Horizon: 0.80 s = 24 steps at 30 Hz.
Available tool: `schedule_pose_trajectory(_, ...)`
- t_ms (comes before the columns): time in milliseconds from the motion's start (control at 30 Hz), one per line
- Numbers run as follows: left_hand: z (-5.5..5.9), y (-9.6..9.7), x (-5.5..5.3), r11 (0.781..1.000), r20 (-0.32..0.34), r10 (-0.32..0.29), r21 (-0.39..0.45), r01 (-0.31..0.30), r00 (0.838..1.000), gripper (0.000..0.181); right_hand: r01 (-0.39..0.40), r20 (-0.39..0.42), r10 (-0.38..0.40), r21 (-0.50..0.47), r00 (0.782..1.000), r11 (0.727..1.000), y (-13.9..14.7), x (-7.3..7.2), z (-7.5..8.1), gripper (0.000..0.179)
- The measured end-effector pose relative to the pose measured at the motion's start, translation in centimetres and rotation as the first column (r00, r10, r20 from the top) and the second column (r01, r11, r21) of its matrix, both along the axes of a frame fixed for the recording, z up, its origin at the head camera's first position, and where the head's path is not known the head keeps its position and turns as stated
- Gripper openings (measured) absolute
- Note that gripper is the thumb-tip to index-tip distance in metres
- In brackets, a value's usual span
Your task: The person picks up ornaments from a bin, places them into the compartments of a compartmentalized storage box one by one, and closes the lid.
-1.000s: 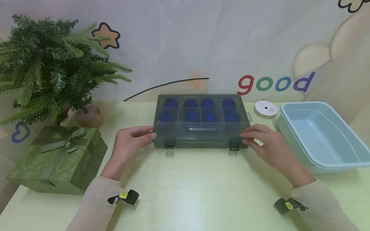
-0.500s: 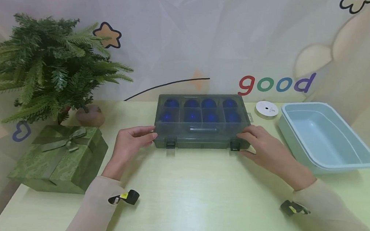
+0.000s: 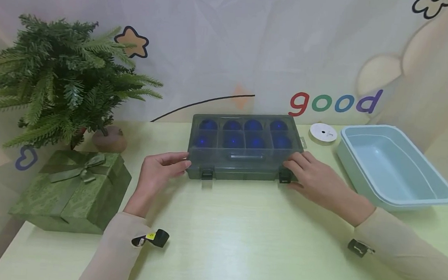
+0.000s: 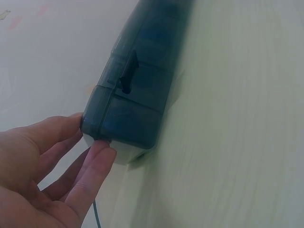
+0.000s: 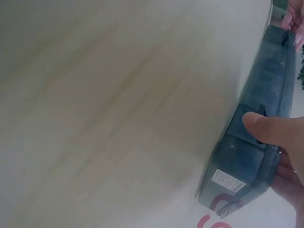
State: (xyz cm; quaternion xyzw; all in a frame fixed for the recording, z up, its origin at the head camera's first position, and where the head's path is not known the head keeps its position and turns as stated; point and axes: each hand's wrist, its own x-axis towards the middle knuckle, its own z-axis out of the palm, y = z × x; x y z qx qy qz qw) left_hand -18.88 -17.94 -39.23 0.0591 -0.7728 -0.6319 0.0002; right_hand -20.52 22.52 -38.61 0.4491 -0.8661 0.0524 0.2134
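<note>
A grey see-through storage box (image 3: pixel 242 164) lies on the table with its lid down; several dark blue balls (image 3: pixel 233 141) show in its compartments. My left hand (image 3: pixel 159 172) holds the box's left front corner between thumb and fingers, also seen in the left wrist view, where the fingertips (image 4: pixel 102 156) touch the box end. Near the right front latch (image 3: pixel 285 176), my right hand (image 3: pixel 318 179) grips the front edge. In the right wrist view its thumb (image 5: pixel 261 126) presses beside the latch, and the other fingers lie on the lid side, partly hidden.
A pale blue basin (image 3: pixel 397 173) stands at the right, with a white ribbon spool (image 3: pixel 323 133) beside it. On the left are a green gift box (image 3: pixel 71 189) with a bow and a small artificial fir tree (image 3: pixel 61 81). A printed cloth hangs behind.
My right hand has shifted left along the box's front edge, from the right corner onto the latch. The left hand stays at its corner, and the box has hardly moved.
</note>
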Motion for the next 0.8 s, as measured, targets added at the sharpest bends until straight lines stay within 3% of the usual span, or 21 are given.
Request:
schedule_pose_trajectory(300,0.0,0.0,0.0,1.000,-0.004,0.001,-0.015,-0.001,1.000,0.034,-0.035,0.009,0.036,-0.062,0.999,0.997,0.5,-0.2,-0.3,0.055)
schedule_pose_trajectory(500,-0.1,0.0,0.0,1.000,-0.003,-0.004,-0.013,0.004,1.000,0.034,-0.084,0.081,0.107,-0.244,0.991,0.966,1.3,-0.9,-0.6,0.038)
schedule_pose_trajectory(567,-0.1,0.0,0.0,1.000,-0.005,-0.006,-0.010,0.006,1.000,0.034,-0.091,0.096,0.125,-0.302,0.988,0.949,1.4,-1.2,-0.7,0.043)
schedule_pose_trajectory(667,-0.1,0.0,0.0,1.000,-0.007,-0.007,-0.005,0.007,1.000,0.034,-0.092,0.097,0.134,-0.355,0.986,0.930,1.4,-1.5,-0.9,0.063)
schedule_pose_trajectory(800,-0.1,0.0,0.0,1.000,-0.008,-0.003,-0.018,0.003,1.000,0.032,-0.097,0.097,0.147,-0.395,0.984,0.913,1.3,-1.8,-0.9,0.062)
